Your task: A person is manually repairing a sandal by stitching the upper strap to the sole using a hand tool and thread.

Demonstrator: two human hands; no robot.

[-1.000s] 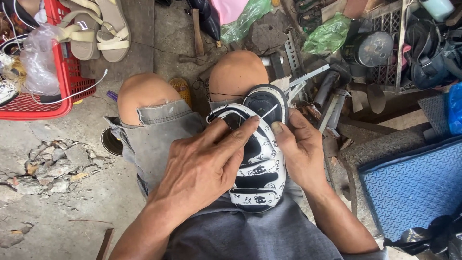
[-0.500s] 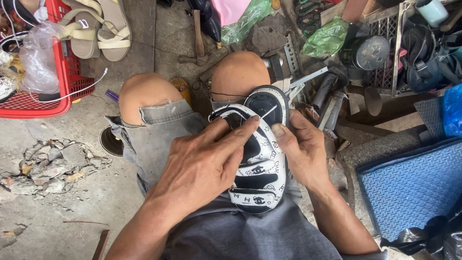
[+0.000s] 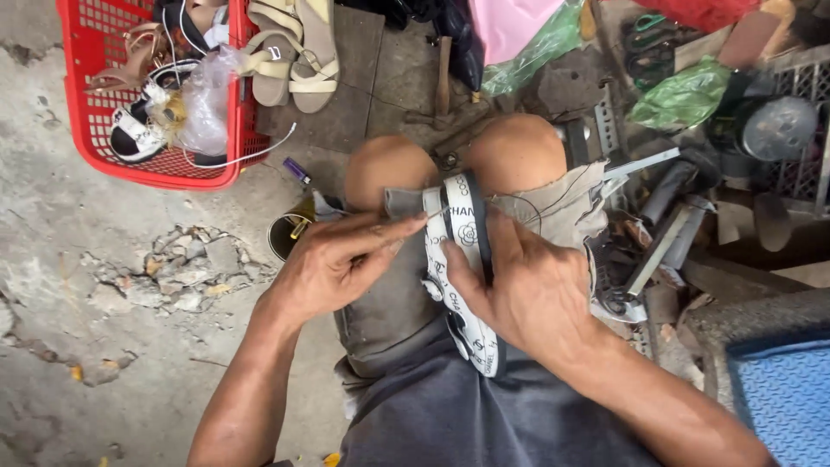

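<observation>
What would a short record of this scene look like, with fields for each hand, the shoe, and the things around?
left hand: pinches a thin needle-like tool, its tip at the shoe's edge
right hand: grips the shoe from the side, thumb on the white upper
shoe: black and white, printed pattern, turned on its edge on the lap
lap: grey shorts, bare knees above
basket: red plastic, holds sandals and a clear bag
sandals: beige pair beside the basket
hammer: lies on the ground beyond the knees
ground: cracked concrete
</observation>
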